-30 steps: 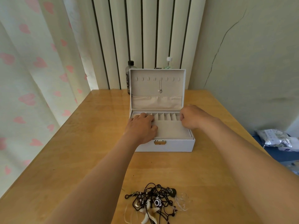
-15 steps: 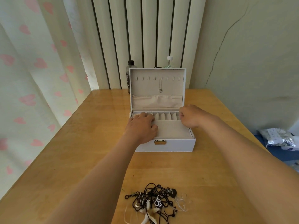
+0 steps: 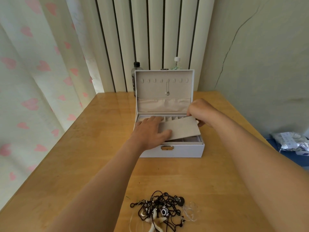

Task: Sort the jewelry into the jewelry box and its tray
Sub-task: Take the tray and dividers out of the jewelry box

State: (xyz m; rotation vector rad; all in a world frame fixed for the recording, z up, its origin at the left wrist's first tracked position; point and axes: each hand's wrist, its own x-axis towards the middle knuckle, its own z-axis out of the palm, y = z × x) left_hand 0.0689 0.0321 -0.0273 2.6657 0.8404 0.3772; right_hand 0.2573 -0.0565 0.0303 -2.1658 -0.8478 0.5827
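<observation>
A white jewelry box (image 3: 173, 152) stands open at the middle of the wooden table, its lid upright with one silver pendant necklace (image 3: 167, 88) hanging inside. The beige tray (image 3: 181, 129) is lifted out of the box and tilted, right side higher. My left hand (image 3: 149, 131) holds the tray's left end, thumb on top. My right hand (image 3: 199, 111) grips its right end. A tangled heap of black-corded necklaces and pendants (image 3: 160, 210) lies near the table's front edge.
Two bottles, one with a black cap (image 3: 136, 71) and one with a white cap (image 3: 176, 63), stand behind the box against the striped wall. A heart-print curtain (image 3: 36, 81) hangs at the left. A silver foil packet (image 3: 291, 143) lies on a blue surface off the table's right edge.
The tray, which lay flat in the box with both hands on its ends, has been raised and tilted, exposing the lower compartment at the front. The jewelry heap has not moved.
</observation>
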